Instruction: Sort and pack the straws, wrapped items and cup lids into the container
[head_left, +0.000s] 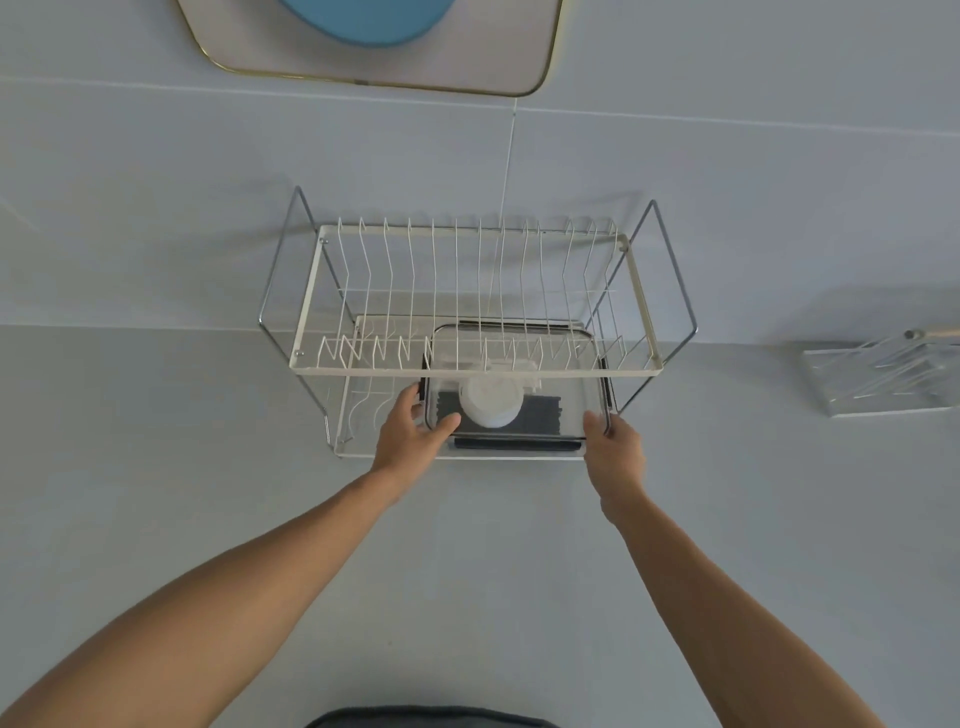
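Both hands reach under the upper tier of the wire rack (475, 296) and hold the clear container (589, 400) that sits on the rack's lower shelf. On the container's left end the left hand (413, 434) has its thumb lying across the lid and its fingers curled round the edge. At the near right corner the right hand (613, 449) grips with its fingers wrapped round the corner.

Beneath the rack lies the pale desk (467, 571), and the rack stands at its far edge against the tiled wall (156, 182). Well to the right of the rack a clear stand (883, 379) rests on the desk. Above the rack a gold-rimmed mirror (519, 52) hangs on the wall.

Inside the container, below the rack's front bar, a row of dark straws (540, 415) lies along the bottom. A white cup lid (491, 405) rests on them, just right of the left hand, with pale wrapped items (527, 371) behind it.
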